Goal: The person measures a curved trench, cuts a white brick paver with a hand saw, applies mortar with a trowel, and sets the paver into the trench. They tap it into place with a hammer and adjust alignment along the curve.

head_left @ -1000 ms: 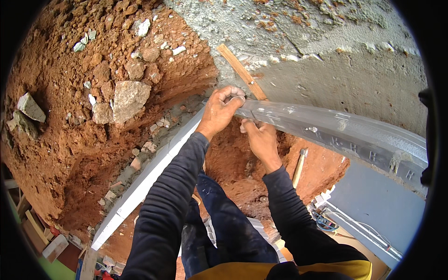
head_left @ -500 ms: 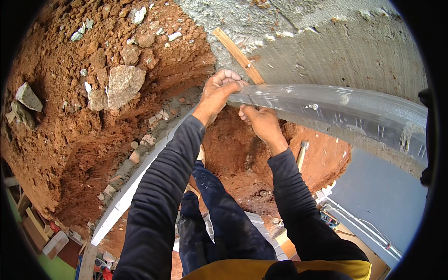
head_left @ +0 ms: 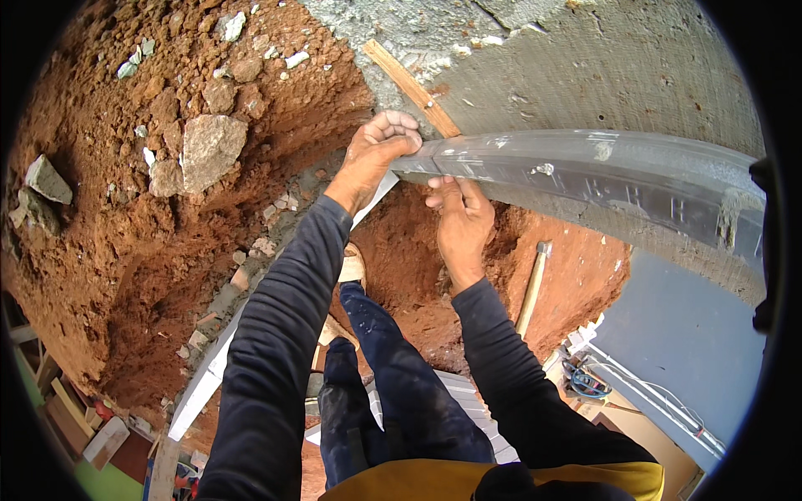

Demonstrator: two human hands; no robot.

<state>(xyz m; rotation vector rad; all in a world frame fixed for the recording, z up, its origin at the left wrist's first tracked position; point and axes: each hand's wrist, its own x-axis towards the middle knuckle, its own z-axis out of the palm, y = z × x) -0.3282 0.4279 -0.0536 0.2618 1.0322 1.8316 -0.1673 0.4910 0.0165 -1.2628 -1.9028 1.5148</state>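
Note:
A long grey bar (head_left: 535, 159), scuffed and marked with pale strokes, runs along the concrete wall to the right. My left hand (head_left: 380, 154) is closed at its left end, the thumb laid against the end and the fingers curled above. Just below the bar's lower edge is my right hand (head_left: 464, 225), its fingers bent together with the tips close to the underside. Whether anything thin lies between those fingertips cannot be made out. A wooden strip (head_left: 411, 86) slants up the wall from behind the bar, near my left hand.
A long white bar (head_left: 205, 384) passes beneath my left forearm over the trench edge. Red soil with rocks (head_left: 213, 150) banks up at left. A wooden-handled hammer (head_left: 533, 288) leans on the soil at right. Cables (head_left: 589, 380) lie by a blue-grey panel (head_left: 685, 342).
My right hand has turned more upright, its wrist shifting left and down, with the fingers still by the bar's underside. More of the hammer shows. My left hand stays at the bar's end.

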